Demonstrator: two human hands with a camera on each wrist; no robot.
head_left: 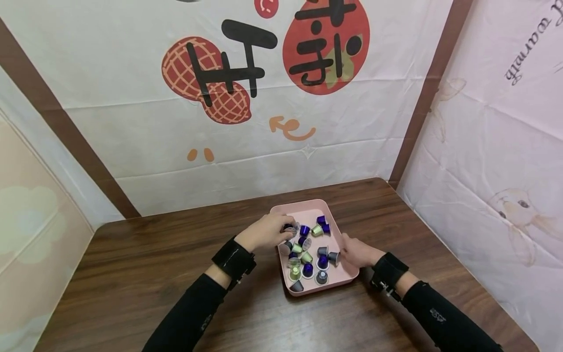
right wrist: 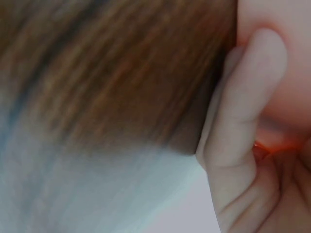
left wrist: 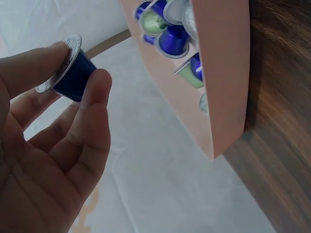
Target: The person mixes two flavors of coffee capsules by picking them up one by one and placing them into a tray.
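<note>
A pink tray (head_left: pixel 347 278) sits on the brown wooden table (head_left: pixel 149 264) and holds several coffee capsules in blue, green and grey (head_left: pixel 308 254). My left hand (head_left: pixel 266 232) is at the tray's left rim and pinches a dark blue capsule (left wrist: pixel 73 73) with a silver foil lid between thumb and fingertips. The tray (left wrist: pixel 218 73) with blue and green capsules lies just beyond it in the left wrist view. My right hand (head_left: pixel 358 252) grips the tray's right rim; the right wrist view shows its fingers (right wrist: pixel 248 111) pressed against the pink tray wall (right wrist: pixel 286 29).
The table is boxed in by cloth-covered walls: a printed white sheet at the back (head_left: pixel 246 98), pale sheets at the left (head_left: pixel 31 215) and right (head_left: pixel 497 146). Both forearms wear black sleeves and wrist straps. Bare wood surrounds the tray.
</note>
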